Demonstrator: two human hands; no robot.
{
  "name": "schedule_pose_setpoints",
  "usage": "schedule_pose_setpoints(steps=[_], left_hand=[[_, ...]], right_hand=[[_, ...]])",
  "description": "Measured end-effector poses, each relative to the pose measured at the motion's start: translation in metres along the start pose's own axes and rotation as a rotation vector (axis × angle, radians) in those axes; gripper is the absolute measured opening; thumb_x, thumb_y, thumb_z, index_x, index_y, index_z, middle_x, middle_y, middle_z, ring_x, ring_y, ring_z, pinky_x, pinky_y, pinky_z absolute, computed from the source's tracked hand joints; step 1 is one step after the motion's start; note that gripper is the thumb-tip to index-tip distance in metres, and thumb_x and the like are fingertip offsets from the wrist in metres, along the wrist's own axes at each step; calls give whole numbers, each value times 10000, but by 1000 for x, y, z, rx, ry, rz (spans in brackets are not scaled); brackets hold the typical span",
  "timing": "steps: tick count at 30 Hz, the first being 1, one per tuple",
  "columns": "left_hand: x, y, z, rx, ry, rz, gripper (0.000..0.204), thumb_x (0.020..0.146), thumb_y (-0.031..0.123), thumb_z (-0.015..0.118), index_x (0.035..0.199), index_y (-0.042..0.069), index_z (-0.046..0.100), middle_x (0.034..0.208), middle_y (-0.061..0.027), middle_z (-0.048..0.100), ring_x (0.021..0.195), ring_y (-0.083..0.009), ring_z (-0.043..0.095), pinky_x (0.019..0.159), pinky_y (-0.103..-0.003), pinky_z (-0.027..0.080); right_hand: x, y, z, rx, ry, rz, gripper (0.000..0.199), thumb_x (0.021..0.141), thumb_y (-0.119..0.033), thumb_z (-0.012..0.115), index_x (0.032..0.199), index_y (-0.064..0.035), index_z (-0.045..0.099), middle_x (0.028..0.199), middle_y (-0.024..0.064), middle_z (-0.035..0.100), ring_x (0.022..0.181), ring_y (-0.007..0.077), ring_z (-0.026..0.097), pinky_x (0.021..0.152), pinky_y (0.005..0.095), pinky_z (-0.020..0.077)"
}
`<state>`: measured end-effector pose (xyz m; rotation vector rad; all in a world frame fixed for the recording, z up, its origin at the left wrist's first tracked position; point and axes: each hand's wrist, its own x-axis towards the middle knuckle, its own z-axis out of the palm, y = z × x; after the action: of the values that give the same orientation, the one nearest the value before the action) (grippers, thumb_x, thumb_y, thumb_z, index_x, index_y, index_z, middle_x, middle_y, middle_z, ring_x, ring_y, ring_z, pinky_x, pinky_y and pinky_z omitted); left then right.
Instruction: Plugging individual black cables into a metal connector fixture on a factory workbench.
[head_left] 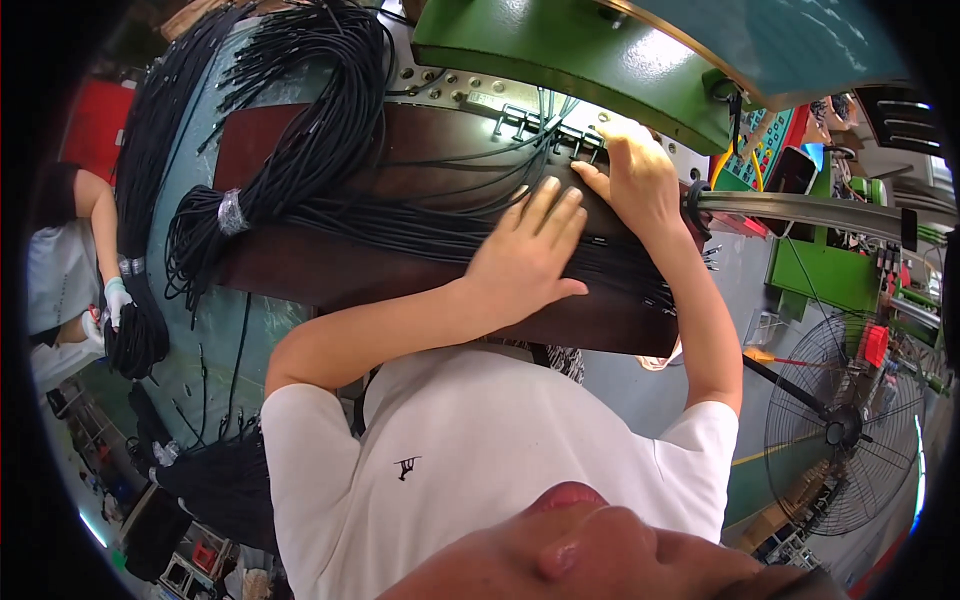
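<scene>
My left hand (530, 247) lies palm down with fingers spread across a bundle of thin black cables (400, 215) on a dark brown board. Farther right, my right hand (640, 180) reaches over the board's far edge to a metal fixture (545, 130) with several upright prongs. Its thumb points left, apart from the other fingers, which bend over the fixture's right end; bright glare blurs their tips. Several cables run up from the bundle to the fixture. Whether the right fingertips touch a cable does not show.
Above the fixture is a green machine body (570, 65). A clear wrap (233, 212) ties the bundle at left. Right of me stand a metal bar (800, 207) and a caged fan (843, 425). At far left, a co-worker's gloved hand (117, 300) is at another cable bundle (138, 335).
</scene>
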<state>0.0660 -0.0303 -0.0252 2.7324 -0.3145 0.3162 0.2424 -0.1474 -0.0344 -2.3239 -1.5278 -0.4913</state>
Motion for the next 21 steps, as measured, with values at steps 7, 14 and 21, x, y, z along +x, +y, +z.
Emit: schedule_pose_setpoints(steps=[7,14,21], left_hand=[[4,-66,-21,300,17,-315,491,897,402,537,1108,-41,533,1069,-215,588,921,-345,579,771,-420,488],[33,-86,-21,-5,5,-226,361,886,322,601,1112,42,561,725,-155,616,681,-331,620,625,-410,503],[9,-83,-18,-41,8,-198,448,857,291,634,1188,12,518,937,-151,628,850,-317,615,711,-400,500]], right_hand=[[-6,-8,-22,186,-36,73,275,815,-190,678,977,-62,496,698,115,602,643,319,609,568,408,480],[-19,17,-28,552,-136,481,195,954,-242,539,932,-48,542,640,123,622,552,269,627,520,359,464],[-38,-3,-80,-3,167,139,69,860,-111,628,850,-65,577,725,73,655,603,245,602,559,328,470]])
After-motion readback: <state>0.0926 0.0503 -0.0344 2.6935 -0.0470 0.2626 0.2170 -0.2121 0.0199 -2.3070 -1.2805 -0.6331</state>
